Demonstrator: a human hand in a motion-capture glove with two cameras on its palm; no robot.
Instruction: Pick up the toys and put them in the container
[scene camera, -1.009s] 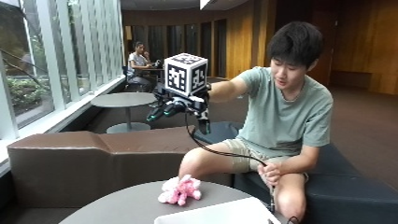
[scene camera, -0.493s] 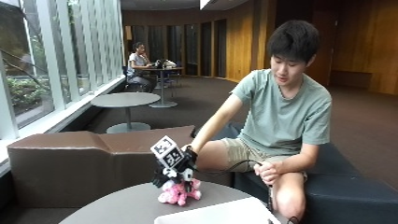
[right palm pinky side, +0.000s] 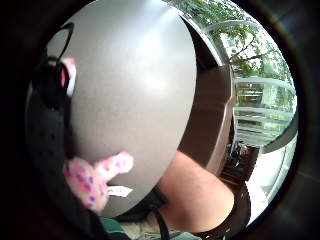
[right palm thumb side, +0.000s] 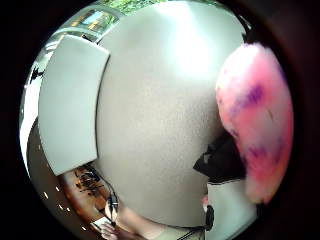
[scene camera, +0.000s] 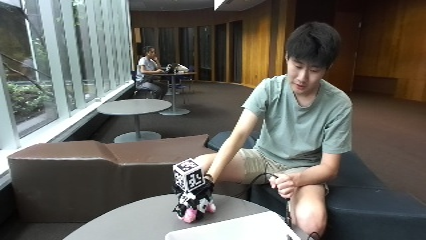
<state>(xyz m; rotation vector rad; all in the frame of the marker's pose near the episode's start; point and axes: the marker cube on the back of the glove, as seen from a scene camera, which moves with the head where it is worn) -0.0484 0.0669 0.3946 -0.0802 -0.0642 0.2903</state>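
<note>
The gloved right hand (scene camera: 194, 200) has its fingers curled round the pink plush toy (scene camera: 191, 214), which sits under the palm at table level; whether the toy is clear of the round grey table (scene camera: 126, 225) cannot be told. The white container (scene camera: 233, 231) lies just beside the hand, toward the near table edge. The path between appears unobstructed. Behind the table stands a brown bench (scene camera: 80, 170).

- Bare table (scene camera: 133, 220) is lying open left of the hand (scene camera: 194, 200).
- The container (scene camera: 233, 231) is sitting near, right of the toy (scene camera: 192, 214), nothing standing between.
</note>
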